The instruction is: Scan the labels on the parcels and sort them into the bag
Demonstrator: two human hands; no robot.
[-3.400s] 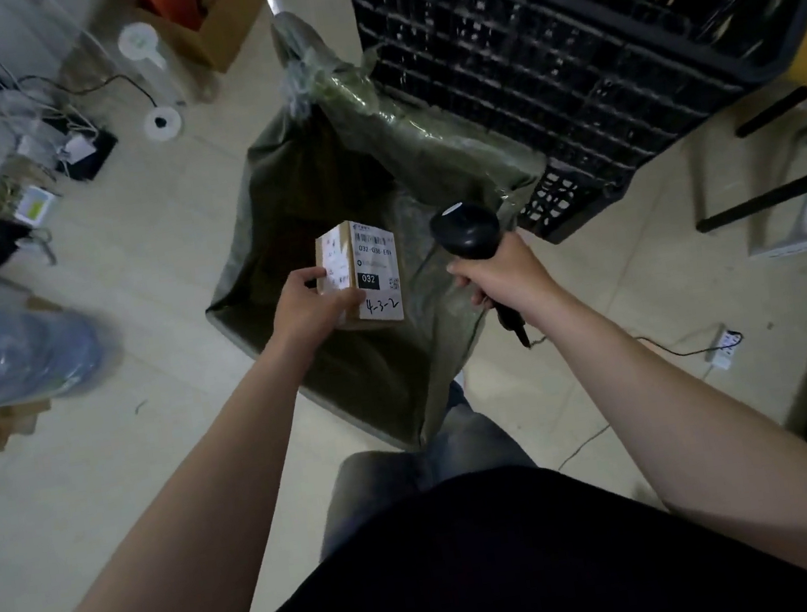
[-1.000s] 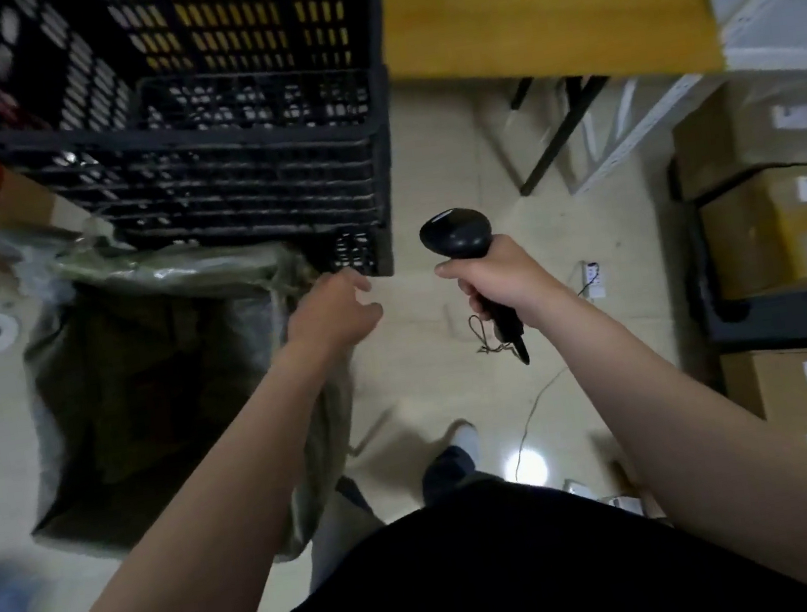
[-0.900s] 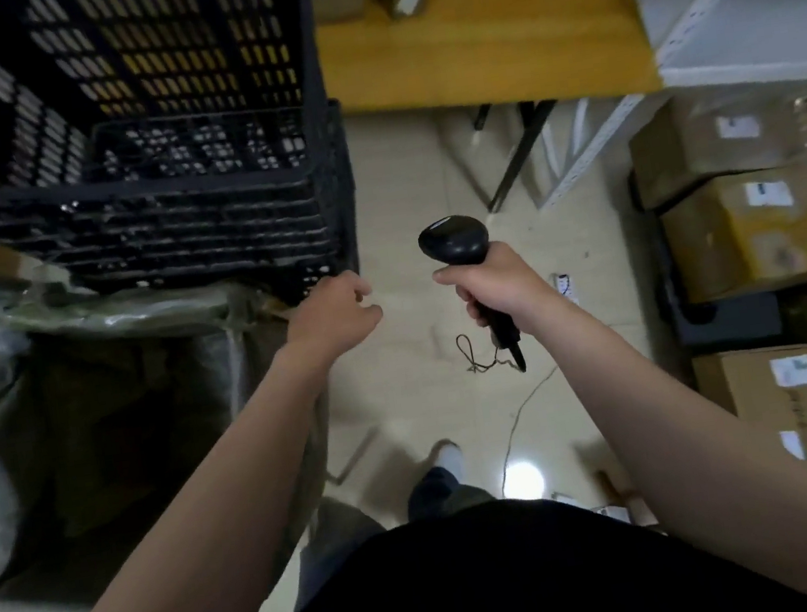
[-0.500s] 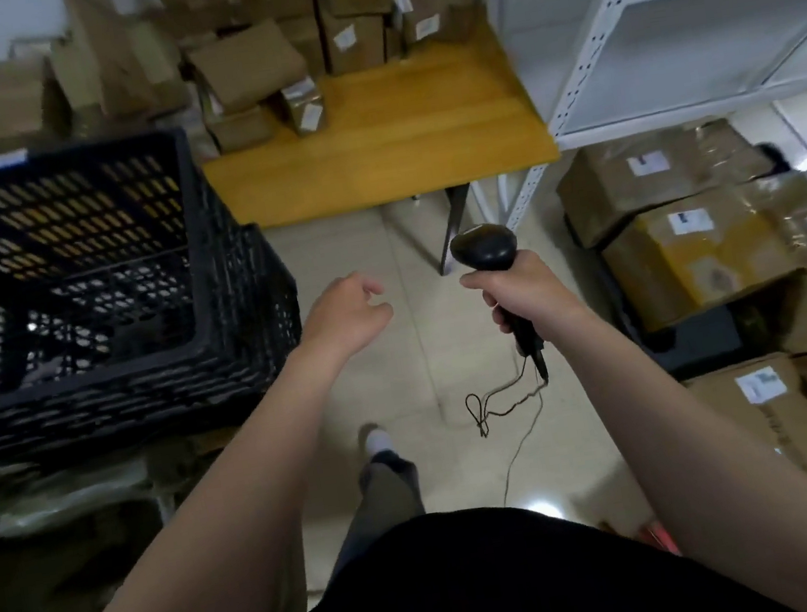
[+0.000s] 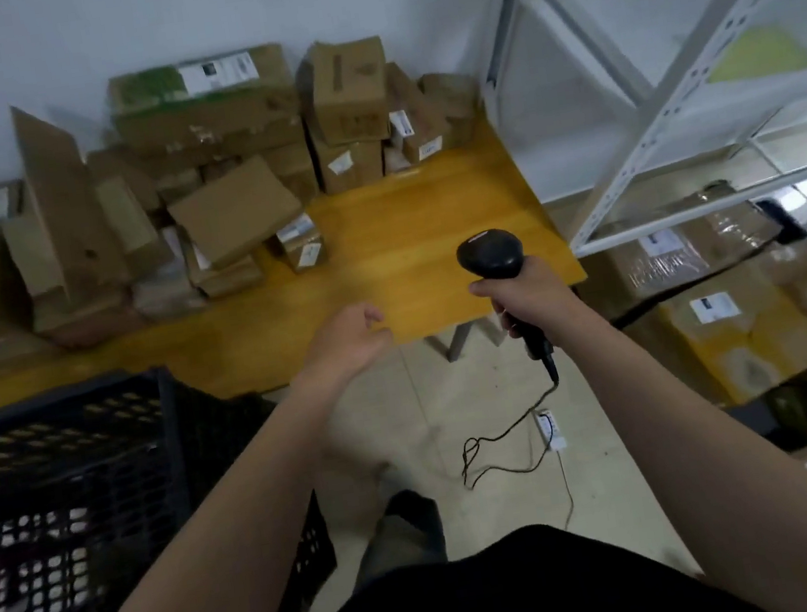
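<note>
Several cardboard parcels [image 5: 233, 215] with white labels are piled at the back of a yellow wooden table [image 5: 409, 253]. A small labelled parcel [image 5: 302, 248] sits nearest the bare tabletop. My right hand [image 5: 527, 296] grips a black barcode scanner [image 5: 490, 254] by its handle, above the table's front right corner. My left hand [image 5: 349, 339] hovers at the table's front edge, fingers loosely curled and holding nothing. The bag is out of view.
A black plastic crate [image 5: 68, 482] stands at the lower left against the table. A white metal shelf [image 5: 671, 86] rises on the right, with larger taped boxes [image 5: 736, 326] on the floor below it. The scanner cable [image 5: 508, 441] trails over the tiled floor.
The view has swung up and right from the bag to the parcel table. My left hand, which held a small parcel over the bag earlier, holds nothing. The scanner stays in my right hand.
</note>
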